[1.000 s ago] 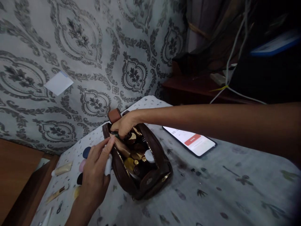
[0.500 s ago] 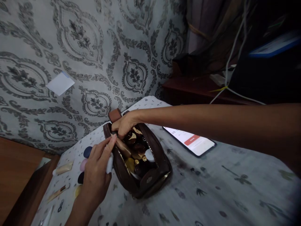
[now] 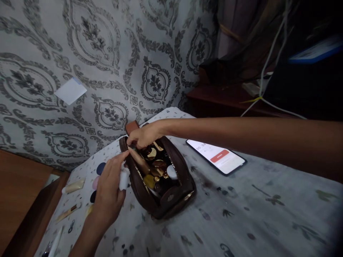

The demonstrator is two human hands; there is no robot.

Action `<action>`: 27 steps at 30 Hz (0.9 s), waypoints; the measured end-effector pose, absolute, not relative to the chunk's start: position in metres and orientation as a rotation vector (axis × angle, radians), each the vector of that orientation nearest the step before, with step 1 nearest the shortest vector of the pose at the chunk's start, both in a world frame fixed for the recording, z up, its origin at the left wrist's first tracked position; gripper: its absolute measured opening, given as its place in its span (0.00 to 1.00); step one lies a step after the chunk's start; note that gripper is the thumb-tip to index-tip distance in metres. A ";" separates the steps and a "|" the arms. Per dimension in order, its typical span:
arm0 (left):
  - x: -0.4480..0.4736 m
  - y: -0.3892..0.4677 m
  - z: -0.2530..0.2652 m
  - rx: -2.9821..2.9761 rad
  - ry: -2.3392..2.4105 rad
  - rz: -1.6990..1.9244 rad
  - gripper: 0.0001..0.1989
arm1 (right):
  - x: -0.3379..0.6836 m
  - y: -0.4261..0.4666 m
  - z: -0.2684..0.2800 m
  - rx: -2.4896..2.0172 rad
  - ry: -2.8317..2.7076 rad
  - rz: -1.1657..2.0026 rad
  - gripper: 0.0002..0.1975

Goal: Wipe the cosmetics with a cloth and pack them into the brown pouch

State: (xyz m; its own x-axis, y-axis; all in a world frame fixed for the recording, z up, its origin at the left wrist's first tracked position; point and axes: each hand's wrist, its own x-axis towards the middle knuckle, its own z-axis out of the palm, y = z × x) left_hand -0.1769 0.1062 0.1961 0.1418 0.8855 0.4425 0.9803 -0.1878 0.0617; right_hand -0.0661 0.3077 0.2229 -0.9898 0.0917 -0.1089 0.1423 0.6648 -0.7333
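Note:
A dark brown zippered bag (image 3: 184,167) lies unzipped on the patterned sheet, full of small items. Among its contents are a white round cap (image 3: 172,172), a tan tube (image 3: 139,161) along the left wall and several gold-coloured pieces. My left hand (image 3: 108,191) pinches the bag's left rim with its fingertips. Beside its palm is a white object (image 3: 123,178); whether it is held I cannot tell. At the bag's far end, my right hand (image 3: 144,136) reaches in with curled fingers. What those fingers grip is hidden.
To the left lie a cream tube (image 3: 75,186), a bottle-like beige item (image 3: 66,213), a white tube (image 3: 55,241) and several coloured round pieces, including a blue one (image 3: 100,168). A lit phone (image 3: 227,162) rests right of the bag. Cables (image 3: 264,82) hang behind; a patterned wall stands close.
My right hand has lifted slightly and its fingers have curled more at the bag's far end. My left hand stays at the rim. The view has shifted a little.

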 end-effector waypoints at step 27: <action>-0.184 0.107 0.214 -2.298 -1.758 -0.636 0.40 | -0.045 0.296 0.222 0.196 3.047 -1.199 0.21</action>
